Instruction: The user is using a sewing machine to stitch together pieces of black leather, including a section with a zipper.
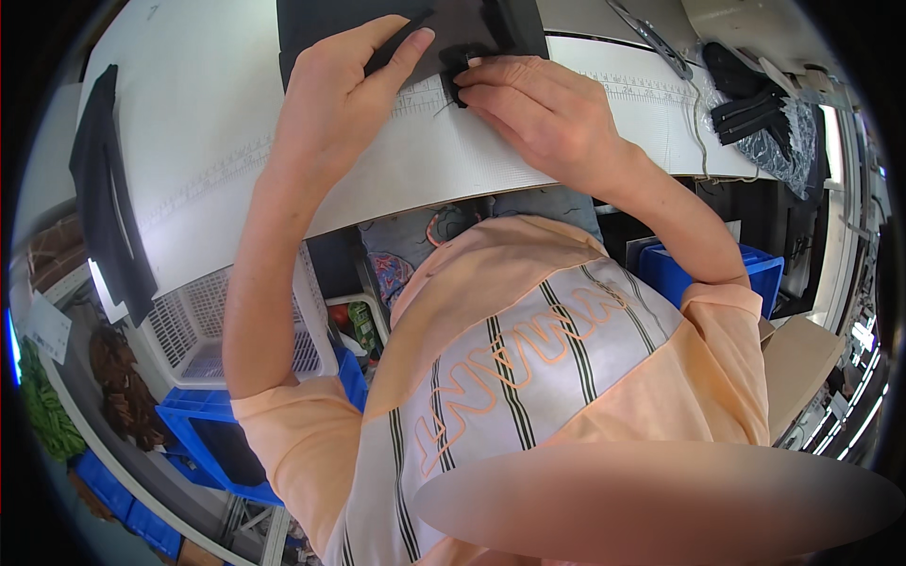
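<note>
A flat black panel [472, 36], fabric or leather-like, lies at the far edge of the view on the white table. My left hand [344, 94] is closed on its left part, thumb and fingers along a fold. With thumb and fingertips pressed together, my right hand [557, 113] pinches a small black tab [456, 87] at the panel's near edge. Thin loose threads stick out beside the tab. Whether the tab is one piece with the panel, I cannot tell.
Ruler markings run across the white table [217, 203]. A long black fabric strip [102, 179] hangs over its left end. At the right are a slim metal tool [651, 38], a cord and black zippers [755, 118] on clear plastic. Below stand a white basket [193, 321] and blue crates [212, 434].
</note>
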`<state>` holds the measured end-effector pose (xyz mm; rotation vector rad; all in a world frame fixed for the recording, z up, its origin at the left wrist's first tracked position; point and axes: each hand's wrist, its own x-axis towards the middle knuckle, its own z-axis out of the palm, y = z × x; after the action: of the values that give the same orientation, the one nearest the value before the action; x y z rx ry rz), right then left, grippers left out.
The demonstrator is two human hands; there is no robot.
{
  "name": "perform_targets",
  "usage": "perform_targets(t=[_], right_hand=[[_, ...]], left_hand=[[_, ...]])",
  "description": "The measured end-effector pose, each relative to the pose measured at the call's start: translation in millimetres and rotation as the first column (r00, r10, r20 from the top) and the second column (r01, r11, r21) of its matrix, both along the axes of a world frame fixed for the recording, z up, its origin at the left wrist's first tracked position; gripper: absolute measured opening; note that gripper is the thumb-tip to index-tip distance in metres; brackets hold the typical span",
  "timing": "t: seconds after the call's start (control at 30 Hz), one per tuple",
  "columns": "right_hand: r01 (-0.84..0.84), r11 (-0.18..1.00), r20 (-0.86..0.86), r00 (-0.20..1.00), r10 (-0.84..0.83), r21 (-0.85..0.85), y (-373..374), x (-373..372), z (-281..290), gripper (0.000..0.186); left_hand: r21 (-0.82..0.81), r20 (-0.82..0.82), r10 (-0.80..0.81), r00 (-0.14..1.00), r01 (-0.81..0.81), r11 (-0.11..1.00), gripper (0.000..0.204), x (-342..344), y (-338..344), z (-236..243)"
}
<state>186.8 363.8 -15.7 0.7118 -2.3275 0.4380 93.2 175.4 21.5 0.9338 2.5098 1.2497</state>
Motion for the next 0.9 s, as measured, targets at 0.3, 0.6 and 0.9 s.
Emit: perform_targets(t=[0.3, 0.6, 0.9], right_hand=[[0.015, 0.992, 0.008, 1.0, -0.016, 0.128, -5.1, 4.2, 4.3, 0.017], [0.017, 0.999, 0.058, 0.998, -0.02, 0.046, 0.8, 9.4, 0.9, 0.016], [-0.023, 0.995, 0.213, 0.977, 0.001, 0.098, -1.0, 40.3, 8.6, 0.033]], left_hand=[[0.16, 0.047, -0.004, 0.999, -0.004, 0.987, 0.033, 2.6, -5.7, 4.1], [0.065, 0.078, 0.014, 0.997, -0.019, 0.998, 0.029, 14.8, -3.9, 9.2], [-0.016, -0.411, -0.166, 0.897, 0.174, 0.985, 0.041, 41.6, -6.5, -18.2]])
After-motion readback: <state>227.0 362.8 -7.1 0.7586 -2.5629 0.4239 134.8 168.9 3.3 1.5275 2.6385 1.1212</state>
